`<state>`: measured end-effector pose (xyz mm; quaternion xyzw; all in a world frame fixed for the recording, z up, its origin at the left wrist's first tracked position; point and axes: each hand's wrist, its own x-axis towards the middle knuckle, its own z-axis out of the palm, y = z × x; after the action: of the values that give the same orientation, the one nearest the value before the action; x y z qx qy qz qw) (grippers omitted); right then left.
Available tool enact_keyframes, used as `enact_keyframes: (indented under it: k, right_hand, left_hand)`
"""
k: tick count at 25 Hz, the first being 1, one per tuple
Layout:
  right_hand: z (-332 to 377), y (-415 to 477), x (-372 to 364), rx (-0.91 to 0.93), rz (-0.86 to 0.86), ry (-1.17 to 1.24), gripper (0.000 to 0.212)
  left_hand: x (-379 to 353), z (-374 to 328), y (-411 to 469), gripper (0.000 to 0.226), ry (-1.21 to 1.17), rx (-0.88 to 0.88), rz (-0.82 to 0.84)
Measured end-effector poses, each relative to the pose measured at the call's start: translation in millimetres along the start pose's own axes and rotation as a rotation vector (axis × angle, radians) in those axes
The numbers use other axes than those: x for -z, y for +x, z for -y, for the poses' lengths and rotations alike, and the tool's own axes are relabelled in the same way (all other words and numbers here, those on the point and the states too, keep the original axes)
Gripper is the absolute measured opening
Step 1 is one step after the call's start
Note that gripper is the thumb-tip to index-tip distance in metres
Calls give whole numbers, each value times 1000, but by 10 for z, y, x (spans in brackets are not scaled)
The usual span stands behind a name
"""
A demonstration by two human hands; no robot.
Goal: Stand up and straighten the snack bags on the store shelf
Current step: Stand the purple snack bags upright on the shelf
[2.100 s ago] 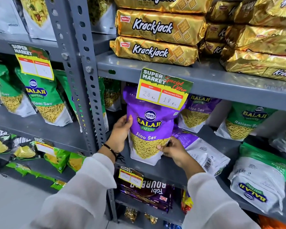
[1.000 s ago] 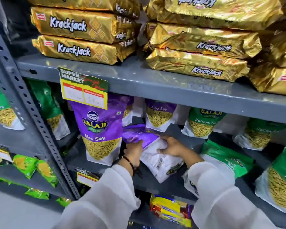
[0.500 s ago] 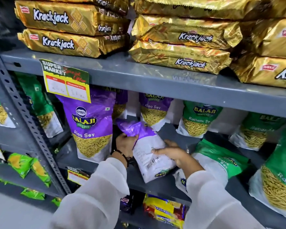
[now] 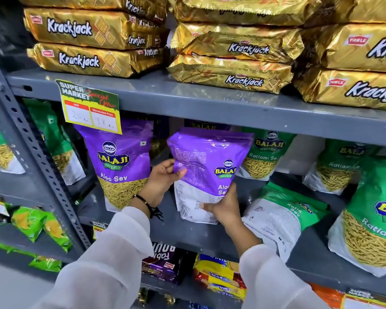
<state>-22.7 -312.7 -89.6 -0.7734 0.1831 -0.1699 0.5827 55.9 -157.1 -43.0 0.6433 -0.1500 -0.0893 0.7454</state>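
I hold a purple Aloo Sev bag (image 4: 206,166) upright above the grey middle shelf (image 4: 176,228), its back side turned partly toward me. My left hand (image 4: 163,181) grips its left edge. My right hand (image 4: 223,208) grips its lower right corner. Left of it another purple Aloo Sev bag (image 4: 120,163) stands upright, facing front. A green Ratlami Sev bag (image 4: 281,217) lies flat on the shelf to the right of my right hand. More green bags stand behind (image 4: 265,155) and at the far right (image 4: 372,217).
Gold Krackjack packs (image 4: 232,50) are stacked on the shelf above. A price tag (image 4: 89,105) hangs from that shelf's edge. A perforated grey upright (image 4: 31,152) stands at the left, with green bags beyond it. Biscuit packs (image 4: 218,275) fill the shelf below.
The purple bag that lay flat on the shelf has been lifted and raised upright between both hands. The view shifted right from the first standing bag.
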Motion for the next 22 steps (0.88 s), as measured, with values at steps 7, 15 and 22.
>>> enact_keyframes:
  k: [7,15,22]
  right_hand:
    - [-21,-333,-37,-51,-97,135,52]
    - [150,-358,4,-25,308,-29,77]
    - [146,-18,245,-100,72,48,23]
  left_hand:
    - [-94,-158,-118,26,-47,-66,-148]
    - [-576,-160,-694,24,260,-301,-167]
    - [-320,-118,-381,22,-152,-173,-467]
